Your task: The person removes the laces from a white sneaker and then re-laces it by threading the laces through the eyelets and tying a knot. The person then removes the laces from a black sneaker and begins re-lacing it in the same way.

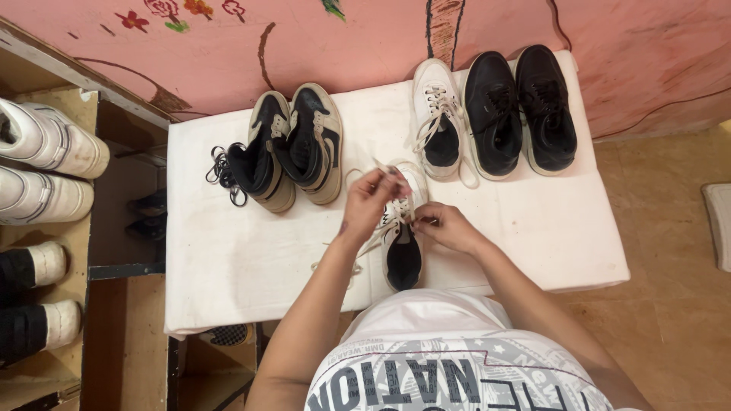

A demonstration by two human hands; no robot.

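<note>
The left hand [371,199] is raised just above the toe end of a white sneaker [402,228], its fingers pressed together in a pinch on a white lace [380,169] that stands up from the fingertips. The right hand [448,227] lies beside the same shoe on its right flank, fingers curled and closed on the lacing near the eyelets; what exactly it grips is too small to tell. The white sneaker sits on the white desk [251,251], near the front edge and about midway along it, with its dark opening towards the person and its toe towards the wall. A loose lace end trails off its left side over the desk top.

Further back on the desk, to the left, stands a pair of black and cream sneakers [295,146], touching each other and tilted slightly. Just beside them on the left lies a loose black lace [221,172] in a tangle. To the right at the back stands a second white sneaker [438,118] with its laces hanging loose, and just beside it a pair of black sneakers [519,110], side by side.

Behind the desk is a pink wall [365,38] with crayon-like drawings. To the left a wooden shelf [122,335] holds white shoes [42,164] in its upper compartments and black and white ones [30,304] lower down. The floor [670,304] on the right is tan.
</note>
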